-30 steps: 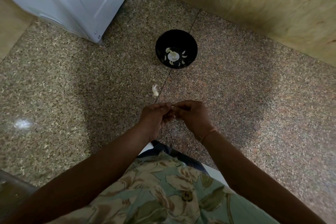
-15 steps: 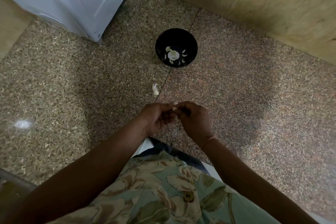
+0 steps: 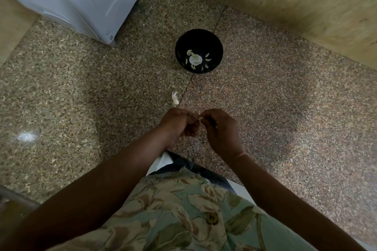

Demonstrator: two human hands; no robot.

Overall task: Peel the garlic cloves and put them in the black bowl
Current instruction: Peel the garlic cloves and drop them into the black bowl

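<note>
Though tiny, clove (image 3: 201, 118) in right hand (image 3: 220, 129)

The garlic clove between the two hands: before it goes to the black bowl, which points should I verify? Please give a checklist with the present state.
1. Grip on the small pale garlic clove: ok, the left hand and the right hand pinch it between their fingertips.
2. Skin fully off: cannot tell, the fingers hide most of it.
3. Round black bowl upright on the speckled stone floor: ok.
4. Room in the bowl: ok, only a few pale cloves lie at its bottom.
5. Way to the bowl: ok, only a white garlic scrap lies on the floor between.
</note>
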